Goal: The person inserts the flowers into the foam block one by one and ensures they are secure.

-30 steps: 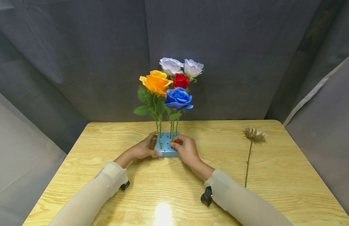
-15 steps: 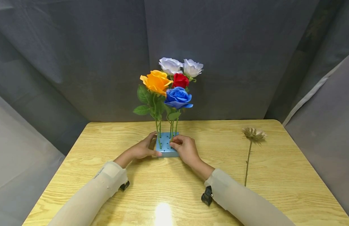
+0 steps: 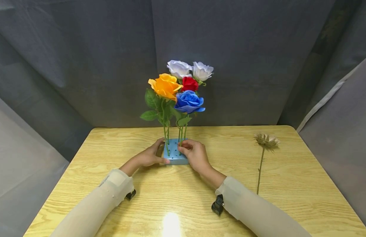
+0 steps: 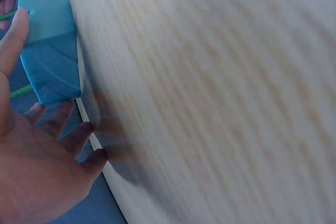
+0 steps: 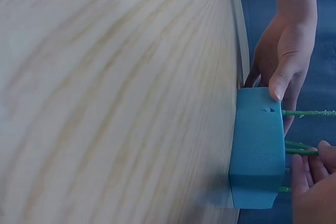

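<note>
A light-blue block (image 3: 174, 161) with small holes in its top sits on the table, several artificial flowers standing in it. My left hand (image 3: 148, 156) holds the block at its left side, thumb at the front corner and fingers behind. With thumb and fingertips, my right hand (image 3: 196, 154) pinches a green stem low down, just above the block; it appears to belong to the blue rose (image 3: 189, 102). Around that bloom stand an orange rose (image 3: 165, 86), a red rose (image 3: 190, 84) and two white roses (image 3: 179, 68). In the right wrist view, green stems (image 5: 302, 152) enter the block.
A dried, beige flower (image 3: 266, 141) on a long thin stem lies on the right of the wooden table (image 3: 135, 210). Grey cloth (image 3: 111, 65) hangs behind the table and along both sides.
The blue rose and the orange rose have shifted slightly to the right. My right hand has moved only a little on the stem; the left hand stays put on the block.
</note>
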